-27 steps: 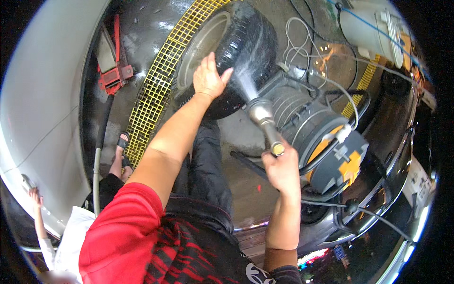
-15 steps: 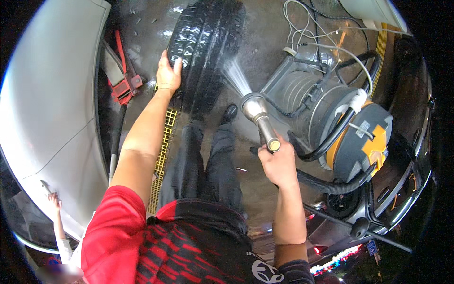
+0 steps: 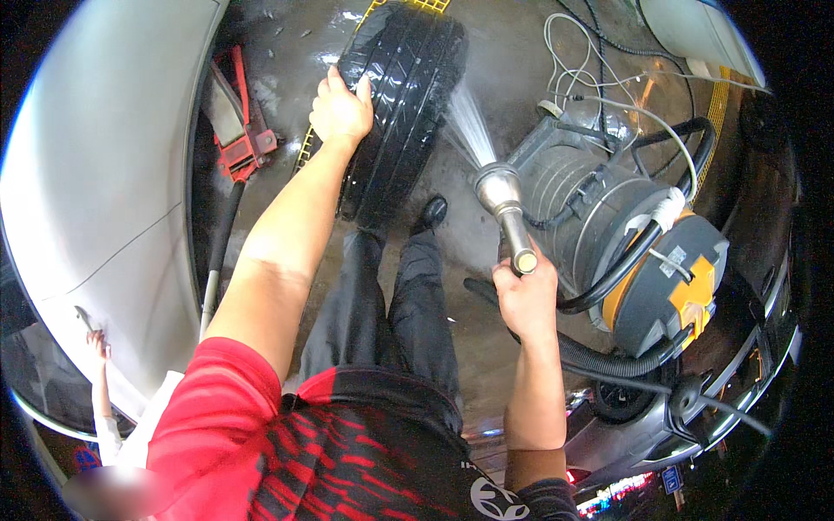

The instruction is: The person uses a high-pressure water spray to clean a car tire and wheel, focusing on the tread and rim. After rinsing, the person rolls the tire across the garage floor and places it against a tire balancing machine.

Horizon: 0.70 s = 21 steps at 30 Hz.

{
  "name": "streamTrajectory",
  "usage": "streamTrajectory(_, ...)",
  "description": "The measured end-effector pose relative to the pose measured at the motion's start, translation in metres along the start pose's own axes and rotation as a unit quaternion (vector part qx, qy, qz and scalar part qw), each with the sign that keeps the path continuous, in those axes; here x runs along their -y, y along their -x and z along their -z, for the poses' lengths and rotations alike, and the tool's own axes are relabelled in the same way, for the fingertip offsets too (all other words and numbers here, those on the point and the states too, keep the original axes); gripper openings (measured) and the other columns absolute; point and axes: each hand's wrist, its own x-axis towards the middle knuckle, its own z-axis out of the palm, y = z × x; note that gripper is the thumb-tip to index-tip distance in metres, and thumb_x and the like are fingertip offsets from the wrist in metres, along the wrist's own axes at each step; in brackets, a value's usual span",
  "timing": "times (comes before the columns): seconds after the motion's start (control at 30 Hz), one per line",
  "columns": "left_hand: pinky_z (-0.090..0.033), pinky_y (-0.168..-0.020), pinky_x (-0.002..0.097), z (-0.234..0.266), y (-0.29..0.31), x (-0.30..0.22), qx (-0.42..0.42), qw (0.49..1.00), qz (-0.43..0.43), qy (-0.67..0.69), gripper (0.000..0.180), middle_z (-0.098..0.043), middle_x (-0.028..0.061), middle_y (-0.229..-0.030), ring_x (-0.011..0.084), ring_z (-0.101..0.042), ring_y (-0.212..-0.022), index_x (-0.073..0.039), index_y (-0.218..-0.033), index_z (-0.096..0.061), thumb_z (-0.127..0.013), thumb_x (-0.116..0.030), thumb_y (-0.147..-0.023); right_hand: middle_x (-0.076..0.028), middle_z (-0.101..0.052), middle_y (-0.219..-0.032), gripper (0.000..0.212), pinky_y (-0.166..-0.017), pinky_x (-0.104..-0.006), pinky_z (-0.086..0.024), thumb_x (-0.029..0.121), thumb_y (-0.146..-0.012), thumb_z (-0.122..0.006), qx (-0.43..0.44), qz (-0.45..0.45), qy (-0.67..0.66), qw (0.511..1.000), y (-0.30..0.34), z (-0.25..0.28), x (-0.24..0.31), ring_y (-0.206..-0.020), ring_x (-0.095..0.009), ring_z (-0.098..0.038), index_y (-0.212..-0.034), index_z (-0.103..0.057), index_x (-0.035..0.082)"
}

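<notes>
Wrapping around the handle of a silver metal spray gun (image 3: 504, 198), the fingers (image 3: 504, 276) of the right hand (image 3: 527, 302) are closing into a fist, mostly hidden beneath the handle. The left hand (image 3: 341, 113) is lying against the left edge of a wet black tyre (image 3: 401, 126), its fingers lying close together and its thumb standing apart from them. The tyre is standing upright on the wet floor (image 3: 486, 365) just beyond the person's feet, tread facing the camera. A fan of water (image 3: 470, 123) is spraying from the gun toward the tyre's right side. Yellow grating (image 3: 305, 149) is showing along the tyre's left side. To the right, a grey cylindrical machine (image 3: 565, 204) with a black and yellow top is standing beside a dark car (image 3: 630, 438). Farther left, a red jack (image 3: 247, 148) is sitting next to a white car (image 3: 109, 182), where another person's hand (image 3: 98, 345) is reaching near the door handle (image 3: 83, 318).
</notes>
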Motion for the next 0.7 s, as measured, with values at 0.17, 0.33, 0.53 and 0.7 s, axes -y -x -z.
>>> streamTrajectory(0.17, -0.049, -0.097, 0.0498, 0.002, -0.017, 0.021, -0.002, 1.0, 0.002, -0.007, 0.071, -0.055, 0.0194, -0.137, 0.0392, -0.06, -0.116, -0.007, -0.148, -0.042, -0.046, -0.058, -0.097, -0.022, -0.069, -0.09, 0.055, -0.079, -0.0385, -0.053, 0.008, -0.079, -0.058, 0.024, -0.043, -0.006, 0.999, 0.001, 0.009, 0.005, -0.082, -0.03, -0.069, -0.133, -0.058, -0.002)
streamTrajectory(0.33, -0.049, -0.097, 0.0496, 0.001, -0.032, 0.045, -0.009, 1.0, -0.002, 0.01, 0.069, -0.056, 0.0182, -0.137, 0.0383, -0.061, -0.117, -0.007, -0.146, -0.044, -0.046, -0.056, -0.098, -0.026, -0.069, -0.095, 0.056, -0.082, -0.0399, -0.053, 0.009, -0.078, -0.059, 0.049, -0.018, 0.014, 0.999, 0.0, 0.003, 0.01, -0.088, -0.035, -0.07, -0.132, -0.057, -0.005)
streamTrajectory(0.53, -0.05, -0.096, 0.0482, 0.0, -0.021, 0.048, -0.008, 1.0, -0.008, 0.016, 0.068, -0.057, 0.0187, -0.136, 0.0372, -0.061, -0.116, -0.006, -0.145, -0.045, -0.047, -0.054, -0.097, -0.031, -0.067, -0.107, 0.057, -0.092, -0.0442, -0.052, 0.009, -0.078, -0.058, 0.092, 0.029, 0.046, 0.994, -0.006, -0.015, 0.027, -0.103, -0.044, -0.067, -0.133, -0.055, -0.006)
streamTrajectory(0.7, -0.049, -0.099, 0.0468, -0.001, -0.006, 0.048, -0.016, 1.0, -0.017, 0.006, 0.071, -0.054, 0.0182, -0.14, 0.0353, -0.06, -0.118, -0.005, -0.147, -0.043, -0.048, -0.055, -0.097, -0.031, -0.064, -0.116, 0.057, -0.097, -0.0451, -0.05, 0.006, -0.079, -0.06, 0.12, 0.054, 0.059, 0.99, -0.002, -0.033, 0.046, -0.109, -0.044, -0.064, -0.134, -0.054, -0.006)
